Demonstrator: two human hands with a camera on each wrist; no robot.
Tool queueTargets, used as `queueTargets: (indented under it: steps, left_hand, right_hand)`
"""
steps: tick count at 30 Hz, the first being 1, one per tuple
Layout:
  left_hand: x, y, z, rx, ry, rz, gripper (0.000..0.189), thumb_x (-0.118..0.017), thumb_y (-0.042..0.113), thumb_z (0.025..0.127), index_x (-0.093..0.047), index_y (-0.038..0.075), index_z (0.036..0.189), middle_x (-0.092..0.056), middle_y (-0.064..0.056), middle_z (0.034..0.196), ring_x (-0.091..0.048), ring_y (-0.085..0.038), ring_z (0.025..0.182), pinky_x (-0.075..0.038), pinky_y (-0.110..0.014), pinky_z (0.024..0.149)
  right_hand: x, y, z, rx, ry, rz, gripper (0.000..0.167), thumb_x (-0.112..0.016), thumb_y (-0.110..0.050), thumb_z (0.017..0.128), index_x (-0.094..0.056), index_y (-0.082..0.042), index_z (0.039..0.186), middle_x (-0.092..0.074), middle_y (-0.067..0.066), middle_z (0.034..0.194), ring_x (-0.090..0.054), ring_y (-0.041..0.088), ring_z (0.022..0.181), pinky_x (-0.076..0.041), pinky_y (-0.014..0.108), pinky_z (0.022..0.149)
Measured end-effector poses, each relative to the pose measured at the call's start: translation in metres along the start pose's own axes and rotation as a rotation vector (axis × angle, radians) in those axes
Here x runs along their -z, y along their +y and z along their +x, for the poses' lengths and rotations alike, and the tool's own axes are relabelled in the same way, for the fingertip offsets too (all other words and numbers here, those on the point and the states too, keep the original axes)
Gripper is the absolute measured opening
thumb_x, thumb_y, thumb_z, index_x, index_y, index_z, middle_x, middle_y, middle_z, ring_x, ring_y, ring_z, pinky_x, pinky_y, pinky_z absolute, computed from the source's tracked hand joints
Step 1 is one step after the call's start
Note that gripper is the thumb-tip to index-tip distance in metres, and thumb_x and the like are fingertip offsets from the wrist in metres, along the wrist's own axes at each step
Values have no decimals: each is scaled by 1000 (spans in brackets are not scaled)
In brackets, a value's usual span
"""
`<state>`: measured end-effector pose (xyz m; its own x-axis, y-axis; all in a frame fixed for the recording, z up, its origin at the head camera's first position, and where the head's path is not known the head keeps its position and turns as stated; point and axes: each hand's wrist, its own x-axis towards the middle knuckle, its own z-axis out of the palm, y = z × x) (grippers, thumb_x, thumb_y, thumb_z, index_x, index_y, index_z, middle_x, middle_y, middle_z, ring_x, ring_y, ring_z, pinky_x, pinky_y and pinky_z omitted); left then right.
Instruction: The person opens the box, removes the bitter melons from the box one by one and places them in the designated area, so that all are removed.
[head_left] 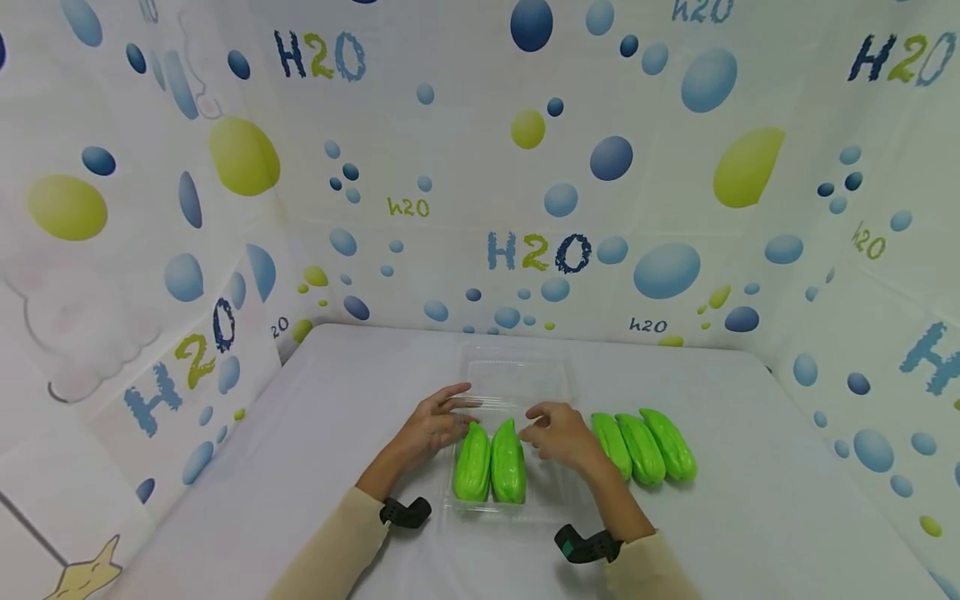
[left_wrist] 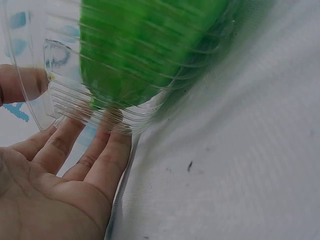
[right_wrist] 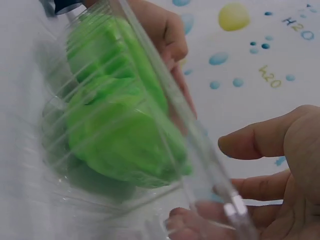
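Note:
A clear plastic clamshell box [head_left: 551,492] with ribbed walls lies open before me, its lid [head_left: 517,371] folded away toward the back. Two glossy green, long tapered vegetables [head_left: 508,467] lie side by side in its left part, narrow tips toward the lid. My left hand [head_left: 431,429] is at the back left corner; its extended fingers rest against the ribbed wall [left_wrist: 135,60], with the thumb across the rim. Over the right side, near the hinge edge, is my right hand [head_left: 562,433]. Its thumb and loosely bent fingers stand apart, holding nothing [right_wrist: 260,170].
Three more green vegetables [head_left: 645,446] lie side by side to the right of the box, beside my right forearm. A white cloth [head_left: 750,517] covers the table. Printed curtains [head_left: 450,167] with blue and yellow bubbles enclose the back and sides.

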<state>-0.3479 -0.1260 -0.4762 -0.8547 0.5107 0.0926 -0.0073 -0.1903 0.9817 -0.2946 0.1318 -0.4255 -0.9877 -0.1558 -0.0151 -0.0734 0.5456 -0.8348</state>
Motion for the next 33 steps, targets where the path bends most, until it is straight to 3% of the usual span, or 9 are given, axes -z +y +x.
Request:
queueTargets:
  steps: [10, 14, 19, 28, 33]
  left_hand:
    - [1, 1, 1, 5, 2, 13, 74, -47, -11, 91, -19, -2, 159, -35, -32, 154, -45, -49, 134, -53, -27, 98]
    - [1, 1, 1, 7, -3, 11, 75, -46, -12, 91, -19, -1, 160, -36, -31, 154, -45, -49, 135, -55, -22, 91]
    - [2, -1, 1, -1, -20, 17, 76, -45, -13, 89, -18, -1, 160, -35, -32, 155, -45, -49, 135, -53, -18, 82]
    - [3, -1, -2, -12, -23, 38, 78, -48, -12, 88, -19, -1, 160, -38, -31, 154, -45, -50, 135, -54, -21, 86]
    - [2, 2, -1, -6, -26, 14, 78, -46, -13, 89, -17, -1, 160, -35, -32, 155, -43, -50, 136, -54, -20, 85]
  right_hand:
    - [-12, -1, 2, -11, -51, -79, 53, -75, -15, 83, -62, 10, 127, -72, 14, 97, -68, 21, 66, -57, 34, 60]
    - [-17, -2, 3, -14, -69, -102, 51, -74, -15, 84, -63, 11, 126, -72, 14, 96, -66, 19, 66, -56, 33, 59]
    - [-22, -3, 3, -29, -86, -87, 51, -72, -17, 86, -62, 11, 127, -70, 11, 92, -64, 17, 65, -56, 32, 57]
    - [-25, -3, 1, -26, -119, -62, 55, -69, -19, 88, -58, 12, 132, -65, 8, 85, -63, 22, 66, -54, 34, 58]
    - [-25, -2, 1, -39, -131, -20, 59, -70, -22, 88, -56, 11, 135, -65, 10, 90, -63, 23, 67, -56, 37, 60]
